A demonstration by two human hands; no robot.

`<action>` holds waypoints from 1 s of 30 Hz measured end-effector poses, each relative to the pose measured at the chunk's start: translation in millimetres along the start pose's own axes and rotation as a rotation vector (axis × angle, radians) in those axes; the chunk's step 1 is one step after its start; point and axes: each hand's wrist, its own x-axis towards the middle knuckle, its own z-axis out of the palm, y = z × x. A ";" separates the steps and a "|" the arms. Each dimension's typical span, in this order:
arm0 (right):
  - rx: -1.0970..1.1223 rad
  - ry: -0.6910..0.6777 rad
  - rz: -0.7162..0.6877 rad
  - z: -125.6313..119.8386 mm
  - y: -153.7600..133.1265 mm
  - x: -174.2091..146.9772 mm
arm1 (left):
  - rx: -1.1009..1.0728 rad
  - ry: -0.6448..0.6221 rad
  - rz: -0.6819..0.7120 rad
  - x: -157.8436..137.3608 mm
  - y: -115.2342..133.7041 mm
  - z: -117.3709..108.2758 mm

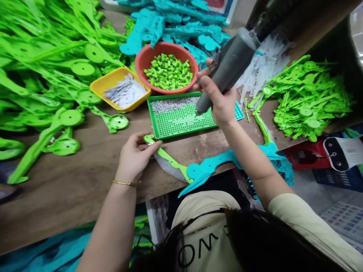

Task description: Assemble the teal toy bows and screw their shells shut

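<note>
My left hand (134, 153) pinches the far end of a curved lime-green plastic arm (172, 163) with a greyish translucent strip along it. This arm meets a turquoise plastic piece (215, 162) lying along the table's front edge; a second green arm (263, 126) extends from its right end. Wrapped in my right hand (222, 100) is a grey electric screwdriver (234, 60), tilted with its tip down over a green perforated tray (176, 124). Small silvery screws (171, 105) lie heaped along the tray's back side.
Green plastic parts (56, 56) pile high at left, more (312, 98) at right. Behind the tray stand a yellow bowl (98, 88) of pale strips and a red bowl (138, 70) of small green pieces. Turquoise parts (181, 30) and whitish strips (265, 60) lie farther back.
</note>
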 end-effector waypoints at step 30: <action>0.149 -0.059 0.023 111.3 -7.3 -54.7 | -0.562 0.013 -0.289 -12.8 -8.2 13.5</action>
